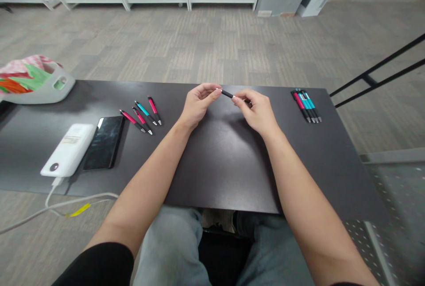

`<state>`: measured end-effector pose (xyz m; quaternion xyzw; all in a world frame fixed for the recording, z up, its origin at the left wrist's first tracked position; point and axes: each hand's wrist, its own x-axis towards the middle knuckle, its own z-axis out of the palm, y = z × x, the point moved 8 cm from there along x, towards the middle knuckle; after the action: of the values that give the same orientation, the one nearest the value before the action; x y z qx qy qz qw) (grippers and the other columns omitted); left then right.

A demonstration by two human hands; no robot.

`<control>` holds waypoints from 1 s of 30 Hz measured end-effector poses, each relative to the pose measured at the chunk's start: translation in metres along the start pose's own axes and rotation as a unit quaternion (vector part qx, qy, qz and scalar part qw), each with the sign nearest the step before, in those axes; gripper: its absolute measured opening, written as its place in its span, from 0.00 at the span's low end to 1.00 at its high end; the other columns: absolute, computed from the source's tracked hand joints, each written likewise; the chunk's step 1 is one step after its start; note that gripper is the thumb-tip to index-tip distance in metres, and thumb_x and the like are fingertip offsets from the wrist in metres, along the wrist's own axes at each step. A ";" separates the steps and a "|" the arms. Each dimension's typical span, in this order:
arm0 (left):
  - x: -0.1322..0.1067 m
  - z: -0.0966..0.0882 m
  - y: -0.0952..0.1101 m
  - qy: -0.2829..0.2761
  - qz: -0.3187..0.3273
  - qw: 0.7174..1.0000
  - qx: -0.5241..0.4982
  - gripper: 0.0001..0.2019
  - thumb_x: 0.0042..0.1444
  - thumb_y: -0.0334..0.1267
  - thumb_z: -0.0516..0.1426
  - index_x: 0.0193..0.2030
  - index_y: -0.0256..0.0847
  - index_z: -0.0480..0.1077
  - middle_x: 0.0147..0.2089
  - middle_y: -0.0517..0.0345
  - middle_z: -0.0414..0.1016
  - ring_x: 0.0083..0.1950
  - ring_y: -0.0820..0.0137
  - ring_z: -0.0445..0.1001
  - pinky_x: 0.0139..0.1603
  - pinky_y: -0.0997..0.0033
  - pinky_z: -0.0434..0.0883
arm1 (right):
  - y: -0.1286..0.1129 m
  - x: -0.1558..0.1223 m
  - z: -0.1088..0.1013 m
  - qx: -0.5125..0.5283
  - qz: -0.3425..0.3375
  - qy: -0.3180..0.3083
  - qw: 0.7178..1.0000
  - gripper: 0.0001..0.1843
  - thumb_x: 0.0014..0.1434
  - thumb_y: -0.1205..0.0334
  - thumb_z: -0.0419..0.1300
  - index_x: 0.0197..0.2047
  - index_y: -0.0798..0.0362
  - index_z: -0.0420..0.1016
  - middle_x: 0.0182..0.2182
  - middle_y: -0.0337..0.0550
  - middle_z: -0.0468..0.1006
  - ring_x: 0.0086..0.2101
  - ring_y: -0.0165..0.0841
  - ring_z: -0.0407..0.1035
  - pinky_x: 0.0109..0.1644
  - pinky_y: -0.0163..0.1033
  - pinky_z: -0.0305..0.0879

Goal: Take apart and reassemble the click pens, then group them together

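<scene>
Both of my hands hover over the middle of a black table [226, 162], pinching one short black pen part [227, 94] between them. My left hand [198, 105] grips its left end with curled fingers. Its right end sits in the closed fingertips of my right hand [256, 110]. Several red and teal pens [142, 114] lie loose on the table to the left of my left hand. Another bundle of red and teal pens [306, 105] lies side by side near the table's far right corner.
A black phone [104, 141] and a white power bank [69, 149] with a white cable [63, 204] lie at the table's left. A grey container with colourful cloth [33, 79] sits at the far left corner. Black rails [378, 78] stand to the right.
</scene>
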<state>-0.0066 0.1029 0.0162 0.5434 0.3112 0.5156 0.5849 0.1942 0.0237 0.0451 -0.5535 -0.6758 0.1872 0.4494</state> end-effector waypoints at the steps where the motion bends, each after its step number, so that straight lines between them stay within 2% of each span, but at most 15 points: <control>1: -0.001 0.000 0.001 0.005 -0.006 1.000 0.001 0.19 0.56 0.53 0.86 0.43 0.47 0.88 0.48 0.54 0.92 0.53 0.62 0.90 0.66 0.60 0.85 | 0.000 0.000 0.001 0.003 0.007 -0.008 1.000 0.25 0.81 0.32 0.65 0.44 0.44 0.85 0.39 0.46 0.87 0.42 0.45 0.79 0.54 0.50 0.76; 3: -0.002 0.001 0.002 0.014 -0.023 1.000 0.005 0.16 0.59 0.49 0.85 0.43 0.47 0.88 0.49 0.54 0.92 0.54 0.62 0.90 0.67 0.60 0.85 | 0.002 0.001 0.003 0.016 0.026 -0.017 0.999 0.28 0.81 0.29 0.63 0.45 0.44 0.86 0.37 0.45 0.85 0.41 0.45 0.78 0.53 0.50 0.76; 7: -0.003 0.003 0.004 0.026 -0.042 0.999 0.005 0.13 0.62 0.43 0.84 0.42 0.47 0.88 0.51 0.52 0.92 0.56 0.61 0.90 0.68 0.60 0.85 | 0.004 -0.001 0.005 0.059 0.053 -0.019 0.997 0.31 0.72 0.23 0.72 0.48 0.43 0.84 0.35 0.41 0.83 0.37 0.41 0.74 0.45 0.47 0.73; 12: -0.003 0.003 0.004 0.028 -0.042 0.999 0.011 0.11 0.63 0.41 0.83 0.43 0.48 0.87 0.51 0.54 0.93 0.56 0.62 0.90 0.65 0.61 0.86 | 0.005 0.000 0.011 0.066 0.065 -0.050 0.994 0.38 0.77 0.16 0.59 0.44 0.44 0.84 0.32 0.43 0.81 0.37 0.41 0.73 0.47 0.48 0.73; 16: -0.002 0.002 0.003 0.033 -0.042 0.998 0.012 0.15 0.62 0.41 0.83 0.49 0.49 0.87 0.50 0.54 0.93 0.59 0.60 0.90 0.68 0.60 0.86 | 0.005 0.001 0.011 0.079 0.059 -0.031 0.995 0.38 0.69 0.14 0.68 0.47 0.43 0.81 0.32 0.38 0.78 0.35 0.39 0.71 0.44 0.46 0.70; 21: -0.002 0.003 0.005 0.032 -0.035 0.999 0.004 0.19 0.61 0.39 0.83 0.54 0.49 0.86 0.50 0.54 0.94 0.62 0.58 0.92 0.72 0.57 0.85 | 0.009 -0.002 0.017 0.082 0.085 -0.064 0.991 0.40 0.77 0.14 0.55 0.44 0.43 0.81 0.28 0.38 0.74 0.32 0.39 0.70 0.42 0.45 0.67; 24: -0.003 0.002 0.005 0.038 -0.042 0.998 0.007 0.17 0.61 0.39 0.83 0.52 0.49 0.86 0.50 0.54 0.94 0.63 0.58 0.92 0.72 0.57 0.85 | 0.007 -0.001 0.016 0.083 0.079 -0.052 0.992 0.37 0.73 0.15 0.65 0.48 0.43 0.79 0.30 0.36 0.75 0.32 0.38 0.69 0.41 0.45 0.67; 26: -0.003 0.002 0.004 0.035 -0.042 0.998 0.006 0.16 0.62 0.38 0.83 0.52 0.49 0.86 0.50 0.54 0.94 0.63 0.59 0.92 0.73 0.57 0.85 | 0.004 -0.001 0.016 0.080 0.068 -0.052 0.993 0.36 0.71 0.16 0.67 0.47 0.43 0.79 0.30 0.36 0.76 0.32 0.38 0.69 0.42 0.45 0.68; 30: -0.002 0.002 0.005 0.028 -0.026 0.999 -0.006 0.16 0.62 0.38 0.83 0.51 0.49 0.86 0.50 0.55 0.94 0.62 0.60 0.92 0.73 0.57 0.84 | 0.002 -0.004 0.024 0.091 0.079 -0.092 0.988 0.40 0.78 0.14 0.54 0.43 0.43 0.81 0.26 0.37 0.75 0.30 0.38 0.69 0.42 0.46 0.68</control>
<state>-0.0063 0.0997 0.0212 0.5169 0.3385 0.5169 0.5925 0.1754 0.0270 0.0293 -0.5428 -0.6485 0.3327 0.4174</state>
